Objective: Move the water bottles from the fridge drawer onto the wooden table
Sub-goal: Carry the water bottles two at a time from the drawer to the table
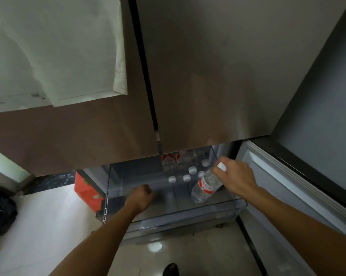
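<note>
Gripping a clear, red-labelled plastic bottle [205, 186] by its neck, right hand [235, 176] holds it tilted over the transparent drawer [188, 219], lower centre; white-capped bottles [187, 177] stand behind. Left hand [143, 197] curled, fist empty.

Two brown upper fridge doors [217, 76] fill the top of the view, closed, with a dark seam [146, 76] between them. A white wall panel [58, 46] occupies the upper left corner. An open lower door [287, 186] with a pale inner lining stands at right. On the glossy pale floor [48, 226]: an orange-red box [86, 188] at mid-left, a black bag [0, 214] at the left edge, and a dark shoe [171, 269] at the bottom edge.
</note>
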